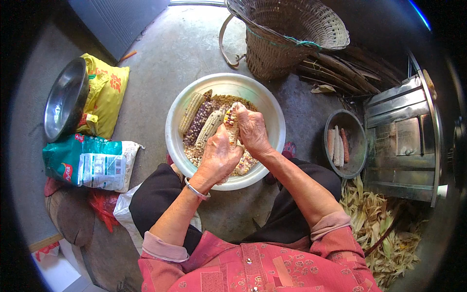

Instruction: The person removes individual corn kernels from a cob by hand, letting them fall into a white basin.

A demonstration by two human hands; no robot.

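Both hands grip one partly shelled corn cob over a white plastic basin. My left hand holds its lower part, and my right hand wraps the upper right side with the thumb near the tip. Purple, yellow and white kernels remain on the cob's upper left face; bare pale core shows lower down. Inside the basin, a pale yellow cob, a purple-and-white cob and a whitish cob lie side by side at the left. Loose kernels cover the bottom, and my hands hide part of them.
A dark bowl at right holds several stripped cobs, beside a metal stove-like cabinet. Corn husks lie below it. A wicker basket stands ahead near firewood. Left are a metal basin, yellow bag and green-white bag.
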